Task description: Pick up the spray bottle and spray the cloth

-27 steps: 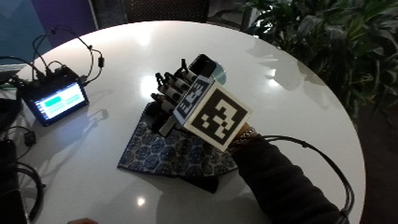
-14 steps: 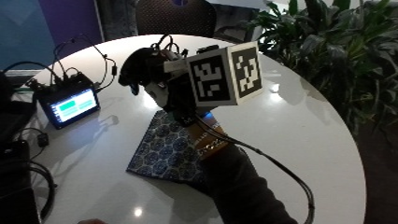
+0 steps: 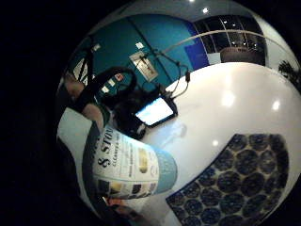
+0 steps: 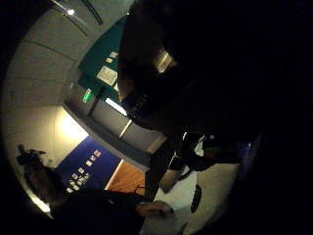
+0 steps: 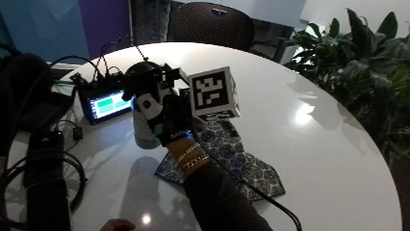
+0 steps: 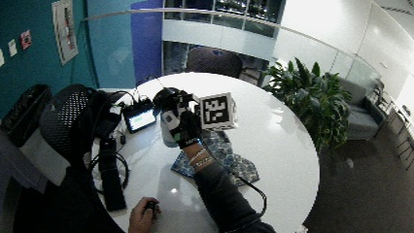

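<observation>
White round table bears the cloth; gloved right hand fingers grip the upright spray bottle.

Labelled spray bottle upright, lifted off the table near its left edge; blue patterned cloth flat mid-table.

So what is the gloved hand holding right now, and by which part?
The gloved right hand holds the spray bottle by its upper part near the head, lifted above the white table beside the patterned cloth.
</observation>
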Demonstrator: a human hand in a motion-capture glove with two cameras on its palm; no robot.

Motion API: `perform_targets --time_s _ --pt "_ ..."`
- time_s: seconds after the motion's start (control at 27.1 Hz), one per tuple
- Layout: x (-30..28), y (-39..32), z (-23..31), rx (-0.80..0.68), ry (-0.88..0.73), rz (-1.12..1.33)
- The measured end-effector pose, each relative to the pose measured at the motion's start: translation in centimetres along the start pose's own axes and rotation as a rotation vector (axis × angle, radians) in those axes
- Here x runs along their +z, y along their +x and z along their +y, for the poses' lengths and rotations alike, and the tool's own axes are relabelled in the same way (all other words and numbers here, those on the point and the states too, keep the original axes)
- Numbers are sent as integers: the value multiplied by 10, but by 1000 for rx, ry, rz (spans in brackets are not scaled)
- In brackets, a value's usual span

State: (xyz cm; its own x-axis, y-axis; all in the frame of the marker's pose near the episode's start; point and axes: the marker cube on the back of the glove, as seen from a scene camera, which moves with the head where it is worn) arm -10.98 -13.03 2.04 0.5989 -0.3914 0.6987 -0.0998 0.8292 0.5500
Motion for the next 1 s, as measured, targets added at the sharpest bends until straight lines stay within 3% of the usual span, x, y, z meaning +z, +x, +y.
perform_targets --time_s 0.22,0.81,1.0 --pt "27 20 0 23 -40 -34" --pt "30 17 -9 -27 24 -36" --pt "30 33 9 42 -15 -5"
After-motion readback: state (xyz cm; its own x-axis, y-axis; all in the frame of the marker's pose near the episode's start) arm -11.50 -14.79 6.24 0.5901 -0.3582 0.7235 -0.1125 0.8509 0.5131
